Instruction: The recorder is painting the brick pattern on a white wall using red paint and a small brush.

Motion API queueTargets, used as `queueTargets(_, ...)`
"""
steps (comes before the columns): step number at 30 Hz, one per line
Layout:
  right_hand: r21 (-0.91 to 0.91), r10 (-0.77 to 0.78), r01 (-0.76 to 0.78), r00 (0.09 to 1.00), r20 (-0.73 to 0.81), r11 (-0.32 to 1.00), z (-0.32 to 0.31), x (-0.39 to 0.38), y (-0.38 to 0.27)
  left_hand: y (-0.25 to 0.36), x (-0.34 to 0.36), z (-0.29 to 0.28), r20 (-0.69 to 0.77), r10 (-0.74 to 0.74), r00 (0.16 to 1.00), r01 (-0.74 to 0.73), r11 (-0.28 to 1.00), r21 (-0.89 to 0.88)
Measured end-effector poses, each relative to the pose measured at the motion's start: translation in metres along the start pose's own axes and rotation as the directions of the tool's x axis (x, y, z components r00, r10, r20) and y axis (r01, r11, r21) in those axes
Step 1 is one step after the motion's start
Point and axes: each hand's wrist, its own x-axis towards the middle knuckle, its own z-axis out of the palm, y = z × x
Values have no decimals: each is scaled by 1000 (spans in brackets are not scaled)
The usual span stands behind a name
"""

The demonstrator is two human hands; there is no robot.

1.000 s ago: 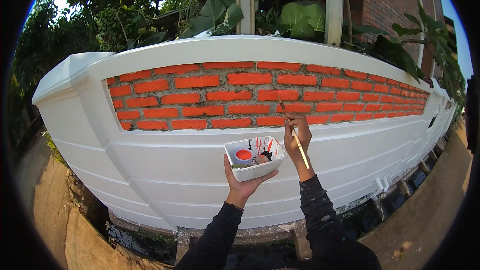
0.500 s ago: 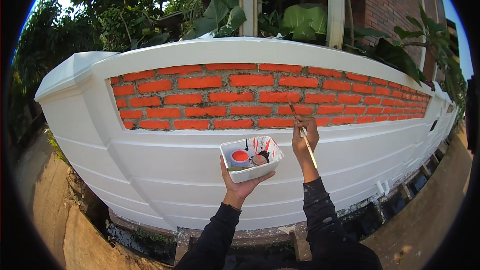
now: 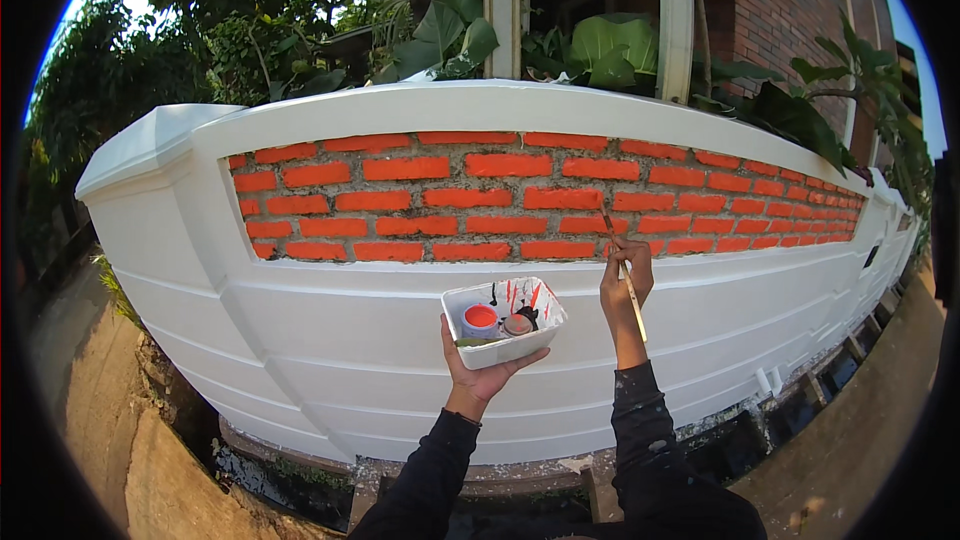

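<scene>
Left hand [image 3: 478, 365] cupping white paint tray [image 3: 503, 321] from below at frame centre, keeping paint level and close. Right hand [image 3: 626, 278] pinching thin brush [image 3: 622, 265], tip reaching orange bricks [image 3: 500, 195] just right of centre.

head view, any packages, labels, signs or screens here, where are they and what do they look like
No labels, signs or screens show.
White tub: the one container, resting on the left hand before the white wall; rectangular, streaked inside with red and black, holding a small cup of red paint.
Brush: thin and pale, in the right hand, tip up at the orange bricks.
</scene>
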Motion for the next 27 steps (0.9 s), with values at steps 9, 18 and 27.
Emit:
queueTargets(9, 105, 9, -19, 996, 94, 994, 8, 0, -10, 4, -6, 6, -32, 19, 999, -17, 998, 55)
queueTargets(18, 159, 81, -103, 987, 141, 982, 27, 2, -21, 12, -12, 2, -14, 63, 998, -62, 996, 66)
queueTargets(27, 297, 91, -118, 990, 105, 948, 39, 0, -39, 16, -14, -5, -7, 70, 998, -69, 996, 63)
